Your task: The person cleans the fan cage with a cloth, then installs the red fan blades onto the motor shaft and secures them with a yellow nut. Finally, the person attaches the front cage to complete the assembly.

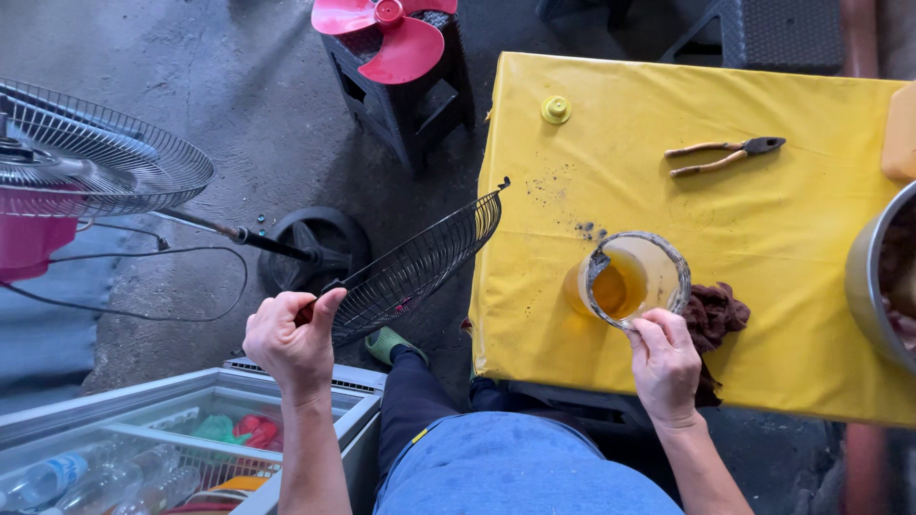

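Note:
My left hand point(291, 341) grips the rim of a black wire fan guard point(415, 262), held tilted over the floor beside the table. My right hand point(665, 364) holds the near rim of a clear round container point(637, 278) with amber liquid in it, standing on the yellow-covered table point(763, 219). A dark brown rag point(718, 315) lies just right of the container, next to my right hand.
Pliers point(725, 155) and a yellow cap point(556, 109) lie on the table; a metal bowl point(873, 277) sits at its right edge. A red fan blade point(386, 33) rests on a black stool. A fan on a stand point(86, 153) and a glass-topped freezer point(181, 429) are left.

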